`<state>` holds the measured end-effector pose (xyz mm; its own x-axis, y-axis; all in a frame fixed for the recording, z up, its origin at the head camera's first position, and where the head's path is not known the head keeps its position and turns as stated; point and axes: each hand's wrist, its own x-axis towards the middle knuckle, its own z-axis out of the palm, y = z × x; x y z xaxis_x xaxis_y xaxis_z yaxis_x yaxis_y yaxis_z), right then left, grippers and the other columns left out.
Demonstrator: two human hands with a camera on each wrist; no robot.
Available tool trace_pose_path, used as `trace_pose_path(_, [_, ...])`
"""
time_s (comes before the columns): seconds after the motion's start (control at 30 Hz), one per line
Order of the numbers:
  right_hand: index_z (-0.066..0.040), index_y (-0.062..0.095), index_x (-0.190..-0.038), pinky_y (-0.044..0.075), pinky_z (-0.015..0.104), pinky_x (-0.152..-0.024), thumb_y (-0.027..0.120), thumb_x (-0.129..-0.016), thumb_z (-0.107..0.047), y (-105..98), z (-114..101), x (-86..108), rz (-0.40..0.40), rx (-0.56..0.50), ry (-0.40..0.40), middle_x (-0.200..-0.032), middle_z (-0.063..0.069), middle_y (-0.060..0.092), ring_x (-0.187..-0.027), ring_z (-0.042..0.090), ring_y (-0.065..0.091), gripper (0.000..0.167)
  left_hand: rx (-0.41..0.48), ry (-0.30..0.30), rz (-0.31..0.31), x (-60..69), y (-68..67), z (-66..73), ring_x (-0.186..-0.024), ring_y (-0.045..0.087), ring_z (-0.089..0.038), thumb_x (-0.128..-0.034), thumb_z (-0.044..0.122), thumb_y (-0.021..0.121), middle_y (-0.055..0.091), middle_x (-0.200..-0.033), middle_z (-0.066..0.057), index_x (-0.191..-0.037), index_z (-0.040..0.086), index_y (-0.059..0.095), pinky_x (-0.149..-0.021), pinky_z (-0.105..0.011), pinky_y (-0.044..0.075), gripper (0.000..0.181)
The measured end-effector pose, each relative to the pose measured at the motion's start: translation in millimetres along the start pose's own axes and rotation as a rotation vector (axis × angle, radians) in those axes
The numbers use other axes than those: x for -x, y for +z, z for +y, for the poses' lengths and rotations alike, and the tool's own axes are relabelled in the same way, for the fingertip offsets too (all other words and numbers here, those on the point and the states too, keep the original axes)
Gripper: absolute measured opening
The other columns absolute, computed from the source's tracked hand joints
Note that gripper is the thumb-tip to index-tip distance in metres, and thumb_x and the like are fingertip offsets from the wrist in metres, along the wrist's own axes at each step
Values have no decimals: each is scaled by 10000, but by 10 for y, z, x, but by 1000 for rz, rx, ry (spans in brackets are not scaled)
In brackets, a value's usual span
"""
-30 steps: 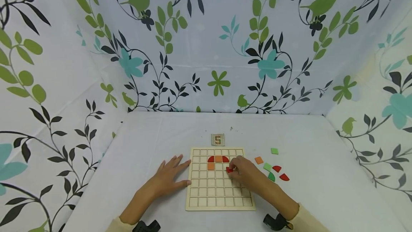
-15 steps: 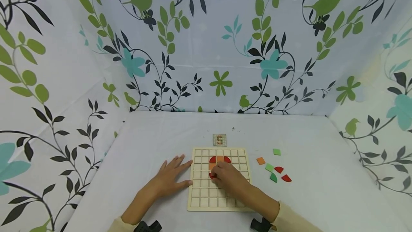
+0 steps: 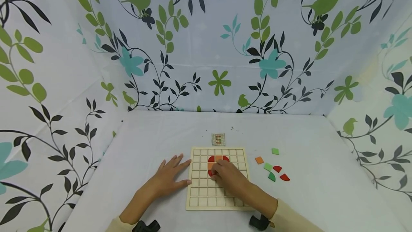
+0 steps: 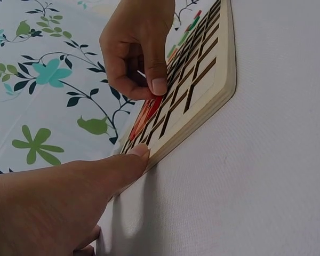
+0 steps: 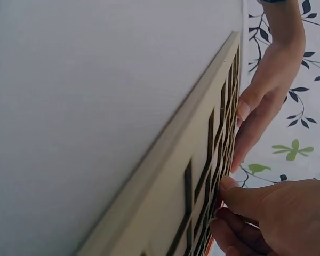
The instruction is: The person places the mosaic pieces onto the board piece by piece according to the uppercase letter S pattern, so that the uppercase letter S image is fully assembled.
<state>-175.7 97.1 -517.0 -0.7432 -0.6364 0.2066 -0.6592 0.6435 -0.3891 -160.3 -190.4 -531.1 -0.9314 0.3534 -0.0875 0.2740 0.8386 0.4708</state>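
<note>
A wooden grid board (image 3: 201, 192) lies on the white table. My left hand (image 3: 167, 179) is spread flat beside it, thumb and fingertips touching its left edge; the left wrist view shows the thumb (image 4: 136, 154) on the rim. Over the board, my right hand (image 3: 230, 179) pinches a red quarter-circle tile (image 3: 210, 173) at a cell below an orange square tile (image 3: 210, 165). The fingers partly hide that tile. In the row above sit another orange square (image 3: 219, 158) and red quarter-circles (image 3: 211, 159) at either side. The right wrist view shows the right thumb (image 5: 242, 197) low against the grid.
Behind the board lies a small card (image 3: 218, 139) with an S-like pattern. To its right are loose tiles: an orange square (image 3: 259, 160), green squares (image 3: 275, 151), a dark green quarter-circle (image 3: 271, 177) and red quarter-circles (image 3: 284, 177). Patterned cloth (image 3: 206, 46) stands behind the table.
My right hand has moved left across the board with the red quarter-circle, from the right-hand columns to below the orange square, and stays there since half a second ago. The left hand keeps still.
</note>
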Motion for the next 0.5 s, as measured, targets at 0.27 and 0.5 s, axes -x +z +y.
trace_pose_path(0.27, [-108, 710, -947, 536, 199, -720, 813, -943, -150, 20, 5, -27, 22, 37, -32, -877, -45, 574, -786, 76, 547, 112, 9, 13, -9, -10, -13, -1, -1613, 217, -397, -970, 628, 668, 289, -1732, -123, -1623, 288, 447, -1266, -712, 106, 768])
trace_pose_path(0.5, [-133, 732, -1018, 567, 292, -794, 760, -997, -196, -87, 83, -3, -33, -4, 55, -968, -53, 627, -877, 95, 591, 72, 4, 15, 0, 18, -25, 7, -1604, 234, -415, -970, 616, 675, 304, -1725, -141, -1616, 268, 462, -1257, -725, 118, 765])
